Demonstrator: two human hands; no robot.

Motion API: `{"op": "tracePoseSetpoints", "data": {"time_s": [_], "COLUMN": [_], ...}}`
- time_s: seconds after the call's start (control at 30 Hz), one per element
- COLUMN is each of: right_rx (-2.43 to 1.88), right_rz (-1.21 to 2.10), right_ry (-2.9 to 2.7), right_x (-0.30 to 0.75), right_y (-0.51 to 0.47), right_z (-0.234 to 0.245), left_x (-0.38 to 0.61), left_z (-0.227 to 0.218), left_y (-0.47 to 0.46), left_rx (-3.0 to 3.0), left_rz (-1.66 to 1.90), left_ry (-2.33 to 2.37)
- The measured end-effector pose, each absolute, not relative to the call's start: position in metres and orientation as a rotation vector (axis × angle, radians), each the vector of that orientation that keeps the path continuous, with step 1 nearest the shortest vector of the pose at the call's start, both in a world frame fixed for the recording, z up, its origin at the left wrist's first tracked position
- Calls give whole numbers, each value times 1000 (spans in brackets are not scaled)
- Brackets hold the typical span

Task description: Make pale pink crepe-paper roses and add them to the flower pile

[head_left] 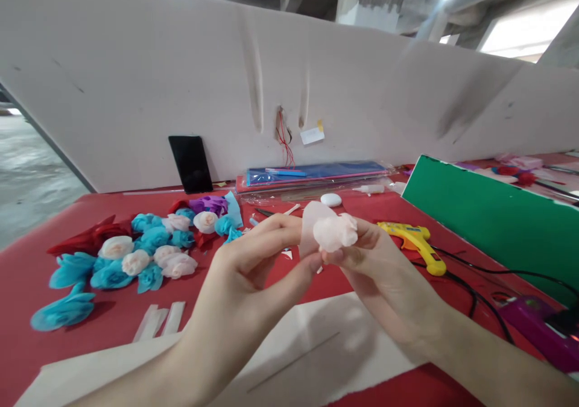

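Note:
A pale pink paper rose (333, 232) is held up between both hands above the red table (27, 274). My right hand (384, 268) pinches the rolled bud from the right. My left hand (253, 268) grips a loose pale pink petal strip (312, 220) at the bud's left side, thumb and fingers closed on it. Both hands hover over a white paper sheet (316, 347).
A heap of blue, pink, red and purple paper flowers (149, 244) lies at the left. A yellow glue gun (416, 241) with a black cord rests at the right, next to a green board (488, 220). Packed paper sheets (312, 175) and a black phone (190, 163) stand by the back wall.

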State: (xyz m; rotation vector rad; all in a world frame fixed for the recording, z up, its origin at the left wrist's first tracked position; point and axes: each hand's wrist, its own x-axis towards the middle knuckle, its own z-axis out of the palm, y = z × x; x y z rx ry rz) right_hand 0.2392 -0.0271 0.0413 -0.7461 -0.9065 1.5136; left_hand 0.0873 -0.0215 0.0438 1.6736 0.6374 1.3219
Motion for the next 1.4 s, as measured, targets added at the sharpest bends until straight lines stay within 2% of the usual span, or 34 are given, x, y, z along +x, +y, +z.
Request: {"op": "tracePoseSetpoints", "data": {"time_s": [0.67, 1.07, 1.4], "right_rx": [-790, -765, -600], "right_rz": [1241, 1436, 1297], "right_ry": [-1109, -789, -1103], "right_x": [235, 223, 229], "right_y": [-32, -36, -37], "right_z": [34, 25, 27], "left_x": [86, 95, 86], "left_z": [43, 40, 44], "left_y": [-18, -20, -13], "left_rx": [1456, 1400, 1248], "left_rz": [1238, 1325, 1231], "left_ry": [795, 801, 715]}}
